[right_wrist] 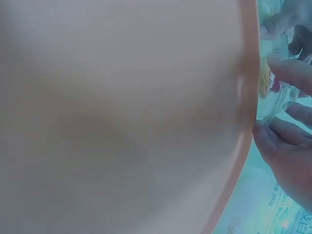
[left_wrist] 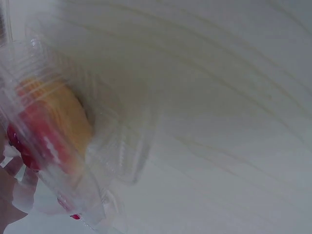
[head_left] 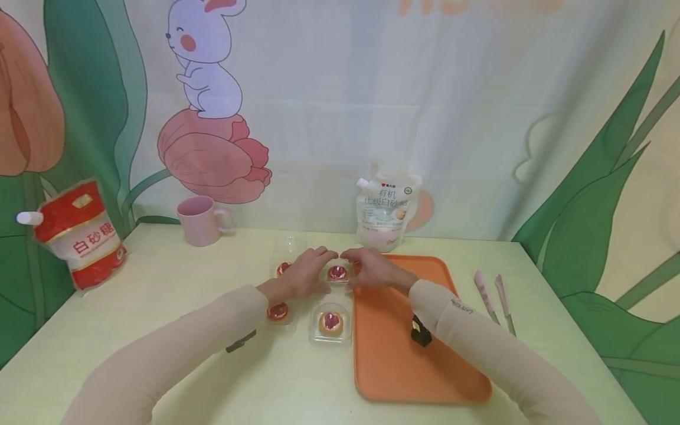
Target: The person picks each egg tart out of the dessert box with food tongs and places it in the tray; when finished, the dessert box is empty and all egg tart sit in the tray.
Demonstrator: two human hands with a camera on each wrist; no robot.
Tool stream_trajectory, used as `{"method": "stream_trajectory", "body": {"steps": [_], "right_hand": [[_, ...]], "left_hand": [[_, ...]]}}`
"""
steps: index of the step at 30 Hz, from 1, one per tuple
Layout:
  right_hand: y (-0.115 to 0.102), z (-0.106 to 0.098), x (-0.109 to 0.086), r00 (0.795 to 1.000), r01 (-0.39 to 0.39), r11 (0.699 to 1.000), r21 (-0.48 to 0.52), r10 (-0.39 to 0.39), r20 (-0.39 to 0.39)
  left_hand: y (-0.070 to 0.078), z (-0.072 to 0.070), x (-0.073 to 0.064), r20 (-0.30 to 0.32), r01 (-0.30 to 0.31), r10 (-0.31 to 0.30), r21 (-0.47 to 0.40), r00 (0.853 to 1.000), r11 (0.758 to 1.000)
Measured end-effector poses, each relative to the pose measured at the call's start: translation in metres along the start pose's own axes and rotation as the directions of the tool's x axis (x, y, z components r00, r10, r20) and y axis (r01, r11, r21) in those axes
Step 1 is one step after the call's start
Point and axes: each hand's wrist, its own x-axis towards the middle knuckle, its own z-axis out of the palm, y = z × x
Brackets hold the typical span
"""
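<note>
Both hands are at a clear plastic clamshell box [head_left: 337, 281] at the left edge of the orange tray [head_left: 404, 378]. Inside it sits a small round tart [head_left: 337, 272] with a red topping. The left hand [head_left: 303, 273] has its fingers at the box's left and far side. From the right, the right hand [head_left: 374, 268] holds the box between thumb and fingers, as the right wrist view shows. Nearer the person is another boxed tart [head_left: 332, 322]. Beside the left forearm lies a third boxed tart [head_left: 277, 311], large in the left wrist view; a further one [head_left: 283, 268] is partly hidden behind the left hand.
A pink mug [head_left: 199, 221] and a red sugar bag [head_left: 82, 236] stand at the left. At the back is a white spouted pouch [head_left: 386, 209] before the printed curtain. Two pink-handled utensils [head_left: 482, 289] lie right of the tray.
</note>
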Motion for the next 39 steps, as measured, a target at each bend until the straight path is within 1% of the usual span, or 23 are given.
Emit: {"method": "stream_trajectory", "body": {"steps": [5,11,15,21,27,35,39], "right_hand": [[0.0006,-0.0034,0.0018,1.000,0.021,1.000,0.004,-0.021,0.012],[0.0005,-0.0045,0.0016,0.999,0.025,1.000,0.012,-0.025,0.024],[0.0011,-0.0041,0.0011,0.999,0.035,0.999,0.018,-0.035,0.032],[0.0020,-0.0054,0.0021,0.997,0.056,0.998,0.001,-0.056,0.044],[0.0037,-0.0068,0.0029,0.997,0.066,0.998,-0.009,-0.065,0.049],[0.0063,-0.0083,0.0074,0.991,0.120,0.993,-0.022,-0.118,0.063],[0.0060,-0.0086,0.0061,0.991,0.104,0.995,-0.004,-0.103,0.085]], "left_hand": [[-0.0026,0.0010,0.0019,-0.006,0.004,-0.004,-0.018,1.000,1.000],[-0.0010,0.0017,0.0007,-0.006,0.013,-0.013,-0.015,1.000,1.000],[0.0008,0.0017,-0.0012,-0.016,0.006,-0.006,-0.012,1.000,1.000],[0.0003,0.0009,-0.0008,-0.029,0.001,-0.001,-0.009,1.000,1.000],[0.0002,-0.0002,0.0017,-0.019,0.019,-0.019,-0.013,1.000,1.000],[0.0012,-0.0019,0.0023,-0.023,0.051,-0.051,-0.025,0.998,0.998],[0.0015,0.0001,0.0017,-0.007,0.058,-0.059,-0.027,0.998,0.998]]}}
